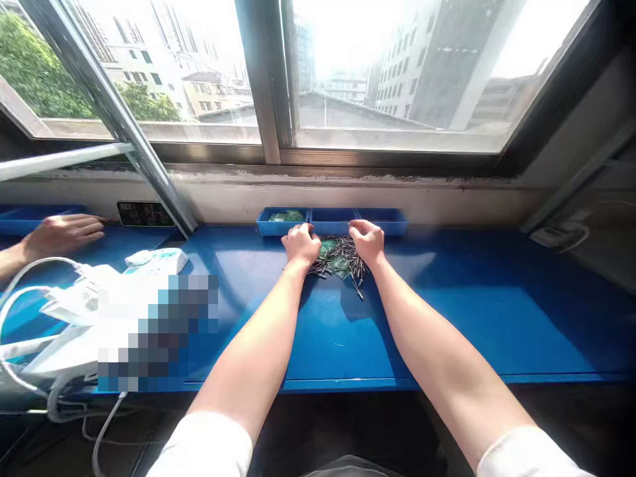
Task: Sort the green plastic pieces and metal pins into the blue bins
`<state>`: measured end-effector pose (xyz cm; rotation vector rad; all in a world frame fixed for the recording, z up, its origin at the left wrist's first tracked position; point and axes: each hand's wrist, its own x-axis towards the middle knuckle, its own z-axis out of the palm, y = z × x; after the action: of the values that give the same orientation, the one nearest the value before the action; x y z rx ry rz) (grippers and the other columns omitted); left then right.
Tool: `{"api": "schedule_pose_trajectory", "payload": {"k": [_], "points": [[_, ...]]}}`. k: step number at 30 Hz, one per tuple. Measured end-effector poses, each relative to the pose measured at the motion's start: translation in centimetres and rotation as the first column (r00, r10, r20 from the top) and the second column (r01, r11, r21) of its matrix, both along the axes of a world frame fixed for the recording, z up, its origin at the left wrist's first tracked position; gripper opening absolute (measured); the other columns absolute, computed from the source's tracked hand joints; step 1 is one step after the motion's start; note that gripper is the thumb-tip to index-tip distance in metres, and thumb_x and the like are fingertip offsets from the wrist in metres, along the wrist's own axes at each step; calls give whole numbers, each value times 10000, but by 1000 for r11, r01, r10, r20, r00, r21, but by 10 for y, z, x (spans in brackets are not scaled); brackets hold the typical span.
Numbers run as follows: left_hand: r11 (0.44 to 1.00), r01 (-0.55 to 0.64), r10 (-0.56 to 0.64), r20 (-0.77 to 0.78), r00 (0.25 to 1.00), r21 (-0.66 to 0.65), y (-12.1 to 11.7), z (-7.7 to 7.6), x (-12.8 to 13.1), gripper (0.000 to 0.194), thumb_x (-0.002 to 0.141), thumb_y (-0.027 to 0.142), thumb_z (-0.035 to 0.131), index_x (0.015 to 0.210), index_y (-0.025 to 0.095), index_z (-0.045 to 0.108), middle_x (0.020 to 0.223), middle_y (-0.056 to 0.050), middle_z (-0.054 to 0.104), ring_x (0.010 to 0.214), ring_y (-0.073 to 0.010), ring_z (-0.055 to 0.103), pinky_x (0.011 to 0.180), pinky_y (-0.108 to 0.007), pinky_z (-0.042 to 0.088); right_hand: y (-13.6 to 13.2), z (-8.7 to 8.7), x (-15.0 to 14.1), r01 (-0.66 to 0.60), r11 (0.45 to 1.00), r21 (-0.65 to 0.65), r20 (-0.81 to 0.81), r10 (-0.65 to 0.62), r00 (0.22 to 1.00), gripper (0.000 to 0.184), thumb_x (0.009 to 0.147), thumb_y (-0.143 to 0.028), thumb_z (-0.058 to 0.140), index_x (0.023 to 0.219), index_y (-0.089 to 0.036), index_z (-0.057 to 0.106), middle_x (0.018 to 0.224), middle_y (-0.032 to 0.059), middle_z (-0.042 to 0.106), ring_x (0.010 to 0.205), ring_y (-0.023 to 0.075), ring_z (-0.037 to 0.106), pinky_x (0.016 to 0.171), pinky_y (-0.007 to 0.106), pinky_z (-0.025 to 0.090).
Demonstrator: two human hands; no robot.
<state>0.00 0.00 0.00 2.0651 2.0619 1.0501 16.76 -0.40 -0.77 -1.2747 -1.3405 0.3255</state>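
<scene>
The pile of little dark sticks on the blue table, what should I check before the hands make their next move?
1. Left hand by the pile: ok, at its left side.
2. Right hand by the pile: ok, at its right side.
3. Sticks all tidy: not ok, some poke out toward the near edge.
4. Blue tray upright: ok, just behind the pile.
5. Stick in the fingers: cannot tell, too small.
6. Other person's hand apart: ok, far left.

On the blue bench, the left hand and right hand flank a pile of slender dark pieces; anything they pinch is too small to tell. Just behind stands a blue three-compartment tray, green material in its left section. Another person's hand shows far left.
</scene>
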Motion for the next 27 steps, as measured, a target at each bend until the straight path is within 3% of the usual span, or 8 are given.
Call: {"api": "schedule_pose_trajectory", "payload": {"k": [4, 9, 13, 20, 25, 27], "points": [[989, -108, 103, -54, 993, -100, 3, -1, -9, 328, 758, 252, 484, 1036, 193, 647, 1083, -126, 636, 1070, -298, 540, 884, -437, 385, 8, -2, 8, 73, 996, -44, 60, -71, 996, 364, 685, -258, 544, 1015, -194, 683, 968, 19, 711, 896, 193, 610, 901, 339, 464], [980, -131, 116, -102, 988, -151, 1, 1, -11, 327, 765, 327, 491, 989, 164, 665, 1085, -155, 629, 1074, -325, 529, 888, -450, 377, 9, 0, 15, 152, 980, -132, 157, -131, 979, 528, 670, -249, 542, 1192, -192, 599, 1104, 45, 661, 1135, 242, 486, 1006, 392, 384], [973, -154, 141, -88, 986, -172, 5, 1, -20, 333, 775, 377, 486, 946, 166, 677, 1066, -161, 647, 1051, -338, 545, 895, -470, 359, 8, -1, 19, 180, 962, -207, 232, -130, 964, 621, 655, -278, 566, 1267, -173, 539, 1110, 86, 631, 1192, 288, 417, 1014, 437, 359], [951, -179, 202, 67, 977, -253, 16, -3, -39, 272, 746, 391, 508, 827, 218, 702, 941, -130, 699, 1014, -354, 576, 879, -504, 354, 13, -4, 32, 225, 940, -257, 284, -149, 947, 683, 676, -304, 546, 1341, -173, 458, 1228, 91, 567, 1212, 305, 369, 991, 432, 357], [960, -131, 182, 199, 963, -246, 17, -6, -26, 255, 740, 381, 523, 854, 233, 697, 988, -104, 702, 1049, -341, 571, 886, -492, 367, 11, -6, 29, 244, 931, -270, 348, -142, 927, 745, 657, -311, 565, 1375, -205, 400, 1459, 81, 336, 1222, 335, 332, 986, 477, 334], [968, -106, 163, 250, 955, -225, 17, -8, -18, 264, 748, 379, 515, 893, 238, 685, 988, -83, 704, 1028, -312, 589, 893, -472, 378, 9, -6, 24, 259, 940, -221, 363, -167, 917, 710, 671, -306, 561, 1357, -183, 420, 1450, 105, 331, 1232, 330, 319, 994, 469, 327]]}}
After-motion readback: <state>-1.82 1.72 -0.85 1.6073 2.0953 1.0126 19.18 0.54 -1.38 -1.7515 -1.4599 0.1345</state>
